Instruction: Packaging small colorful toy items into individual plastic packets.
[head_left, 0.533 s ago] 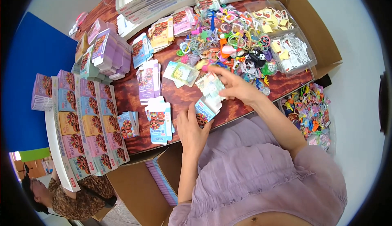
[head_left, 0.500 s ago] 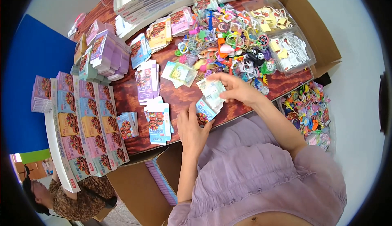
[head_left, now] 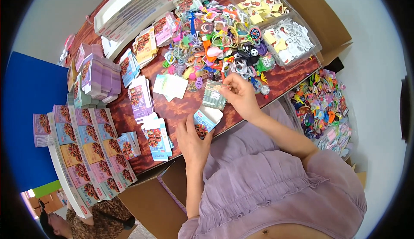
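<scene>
Near the table's front edge, my left hand [head_left: 192,139] grips a small blue printed box [head_left: 203,124] with its upper end open. My right hand [head_left: 240,95] pinches a small flat packet [head_left: 214,96] with zigzag edges by its right side, just above the box's open mouth. Whether the packet's lower edge touches the box, I cannot tell. Flat cards or packets [head_left: 174,86] lie on the table beyond the box. Behind my right hand spreads a heap of colourful hair ties and small trinkets [head_left: 220,45].
Flattened blue [head_left: 156,139] and purple boxes [head_left: 140,99] lie left of my hands. Filled display trays [head_left: 90,148] stand at the left edge. Clear bins of tags [head_left: 291,42] sit far right, beside an open carton [head_left: 319,14]. A person [head_left: 86,221] is at lower left.
The packet in my right hand has turned, its pale face giving way to a darker greenish one, and it stands higher over the box mouth. My view has shifted slightly.
</scene>
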Tool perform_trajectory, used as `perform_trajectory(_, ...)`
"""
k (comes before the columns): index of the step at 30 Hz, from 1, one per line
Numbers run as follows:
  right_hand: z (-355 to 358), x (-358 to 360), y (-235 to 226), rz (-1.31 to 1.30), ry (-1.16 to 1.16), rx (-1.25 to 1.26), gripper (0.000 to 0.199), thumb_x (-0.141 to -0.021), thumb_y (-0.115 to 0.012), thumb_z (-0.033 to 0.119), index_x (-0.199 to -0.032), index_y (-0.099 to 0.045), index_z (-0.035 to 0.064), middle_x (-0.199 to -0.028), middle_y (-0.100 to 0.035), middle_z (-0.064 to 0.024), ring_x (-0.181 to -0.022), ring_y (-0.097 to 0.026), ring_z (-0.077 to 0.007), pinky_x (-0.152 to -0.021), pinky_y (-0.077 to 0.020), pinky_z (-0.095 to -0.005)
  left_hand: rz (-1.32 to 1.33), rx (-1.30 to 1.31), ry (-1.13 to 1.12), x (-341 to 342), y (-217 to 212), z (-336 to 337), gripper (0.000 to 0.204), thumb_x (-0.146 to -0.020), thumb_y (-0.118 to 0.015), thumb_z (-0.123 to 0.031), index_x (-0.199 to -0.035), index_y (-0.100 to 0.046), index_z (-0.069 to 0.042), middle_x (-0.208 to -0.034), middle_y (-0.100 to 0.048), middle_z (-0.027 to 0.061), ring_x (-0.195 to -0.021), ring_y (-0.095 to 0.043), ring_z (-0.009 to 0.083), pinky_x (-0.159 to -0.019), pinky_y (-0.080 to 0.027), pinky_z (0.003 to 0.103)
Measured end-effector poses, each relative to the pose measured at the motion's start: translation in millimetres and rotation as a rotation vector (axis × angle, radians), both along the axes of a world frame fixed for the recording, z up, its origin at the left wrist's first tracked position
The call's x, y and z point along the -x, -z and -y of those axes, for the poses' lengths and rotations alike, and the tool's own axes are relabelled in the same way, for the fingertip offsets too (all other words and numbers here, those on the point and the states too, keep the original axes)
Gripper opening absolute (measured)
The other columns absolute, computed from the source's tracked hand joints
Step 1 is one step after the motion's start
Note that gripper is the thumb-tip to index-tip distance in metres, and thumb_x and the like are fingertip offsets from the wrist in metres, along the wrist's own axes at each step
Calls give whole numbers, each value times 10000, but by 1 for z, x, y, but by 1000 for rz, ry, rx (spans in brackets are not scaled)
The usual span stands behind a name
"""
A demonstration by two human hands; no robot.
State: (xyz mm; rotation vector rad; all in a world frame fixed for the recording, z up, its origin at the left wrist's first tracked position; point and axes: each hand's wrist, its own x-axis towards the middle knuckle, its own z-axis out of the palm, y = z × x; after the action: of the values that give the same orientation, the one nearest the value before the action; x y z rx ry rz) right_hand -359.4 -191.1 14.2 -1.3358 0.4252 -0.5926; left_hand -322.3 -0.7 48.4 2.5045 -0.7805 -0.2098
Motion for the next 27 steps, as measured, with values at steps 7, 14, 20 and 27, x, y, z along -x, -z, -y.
perform_trajectory(7,-7,3,-17,-191,-116,-188,203,-921,-610,4,-1079,-489,45,-840,-622,-4,-667,-574,-29,-557,-456,-182,50,-5,-31,-5,-3,-7,793,-646,-869,-148,-1337,-490,-58,-1165,-520,164,-1086,-516,355,-917,-434,438)
perform_trajectory(14,-29,11,4,-170,-132,282,339,-909,-595,-33,-1227,-489,24,-847,-593,-7,-689,-525,-36,-600,-440,-208,-12,50,-122,-9,-1,-16,812,-659,-869,-162,-1355,-465,-51,-1172,-509,191,-1101,-504,388,-924,-433,453)
perform_trajectory(20,-31,17,-13,-211,-248,57,302,-917,-605,-4,-1200,-500,15,-867,-627,-16,-682,-528,-30,-568,-432,-206,-24,57,-130,-9,1,-25,817,-665,-865,-145,-1365,-454,-50,-1247,-490,210,-1160,-488,396,-971,-427,447)
perform_trajectory(27,-26,16,-19,-149,-106,-98,267,-939,-581,11,-1175,-456,29,-918,-659,-47,-651,-546,-44,-541,-451,-193,-46,119,-149,-11,-1,-29,809,-660,-868,-151,-1343,-455,-20,-1255,-496,206,-1165,-495,391,-974,-430,441)
